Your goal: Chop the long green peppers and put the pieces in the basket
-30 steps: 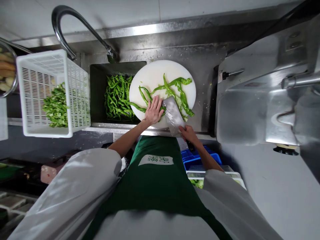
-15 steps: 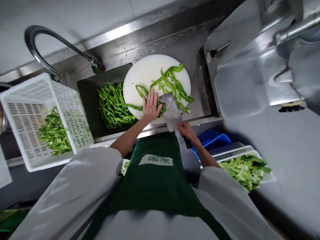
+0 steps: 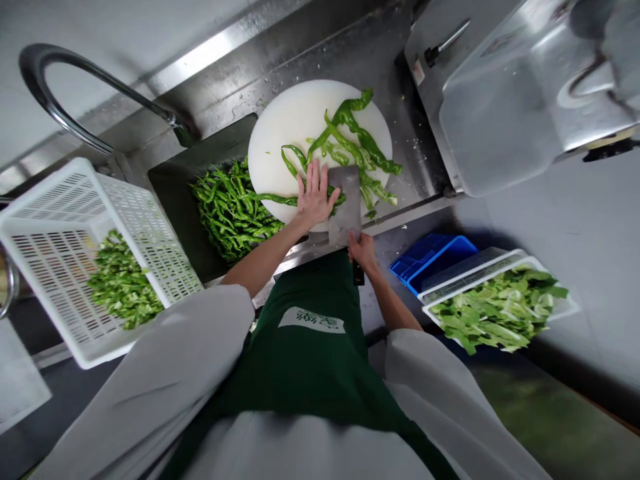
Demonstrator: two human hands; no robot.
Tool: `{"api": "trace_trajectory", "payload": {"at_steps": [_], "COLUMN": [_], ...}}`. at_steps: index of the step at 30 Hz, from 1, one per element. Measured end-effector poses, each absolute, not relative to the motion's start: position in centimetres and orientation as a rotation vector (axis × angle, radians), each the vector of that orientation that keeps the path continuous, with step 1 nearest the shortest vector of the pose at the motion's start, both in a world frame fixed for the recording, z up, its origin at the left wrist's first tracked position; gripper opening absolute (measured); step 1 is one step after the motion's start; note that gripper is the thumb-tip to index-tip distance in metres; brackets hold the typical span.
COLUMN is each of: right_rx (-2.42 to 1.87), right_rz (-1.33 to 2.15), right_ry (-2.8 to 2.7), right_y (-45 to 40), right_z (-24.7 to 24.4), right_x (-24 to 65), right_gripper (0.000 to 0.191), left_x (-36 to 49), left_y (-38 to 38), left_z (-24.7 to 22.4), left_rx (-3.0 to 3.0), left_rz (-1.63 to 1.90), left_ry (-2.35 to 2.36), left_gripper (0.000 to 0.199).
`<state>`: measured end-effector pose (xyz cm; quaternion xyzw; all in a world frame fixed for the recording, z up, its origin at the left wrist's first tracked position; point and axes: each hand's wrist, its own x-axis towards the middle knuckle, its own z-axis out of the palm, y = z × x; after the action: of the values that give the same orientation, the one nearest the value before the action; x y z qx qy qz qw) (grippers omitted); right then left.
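A round white cutting board [image 3: 285,120] rests over the sink's right edge and the steel counter. My left hand [image 3: 315,200] lies flat on it with the fingers stretched out, pressing down on a long green pepper [image 3: 277,198] whose ends stick out on both sides. My right hand [image 3: 364,252] is closed around the black handle of a cleaver [image 3: 345,210]. The broad blade shows its face, right beside my left thumb and the pepper's end. More green peppers [image 3: 370,143], some flattened or split, lie on the board's right side.
Many whole green peppers [image 3: 230,207] fill the sink [image 3: 170,180] at left, under a curved faucet [image 3: 100,67]. A white basket [image 3: 50,253] holds chopped greens [image 3: 123,280]. Low at right are a blue crate [image 3: 430,257] and a basket of leafy pieces [image 3: 500,310]. A steel machine [image 3: 505,127] stands right.
The view has shifted and turned slightly. The cleaver has swung more upright in the view, its handle nearer my apron. My left hand stays pressed on the pepper.
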<state>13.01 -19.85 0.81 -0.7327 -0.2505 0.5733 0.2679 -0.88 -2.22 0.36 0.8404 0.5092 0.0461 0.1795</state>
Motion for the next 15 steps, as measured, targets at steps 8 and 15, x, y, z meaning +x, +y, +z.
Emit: {"api": "trace_trajectory", "payload": {"at_steps": [8, 15], "right_rx": [-1.984, -1.951], "right_rz": [1.444, 1.479], "right_ry": [-0.521, -0.577], "right_y": [-20.2, -21.2], "right_z": [-0.3, -0.6], "right_x": [10.9, 10.6], "right_gripper": [0.043, 0.045], "left_x": [-7.5, -7.0], "left_y": [0.3, -0.9], "left_z": [2.1, 1.0], "left_rx": [2.457, 2.463], "left_rz": [0.059, 0.023], "left_ry": [1.31, 1.331], "left_gripper": [0.07, 0.073]}}
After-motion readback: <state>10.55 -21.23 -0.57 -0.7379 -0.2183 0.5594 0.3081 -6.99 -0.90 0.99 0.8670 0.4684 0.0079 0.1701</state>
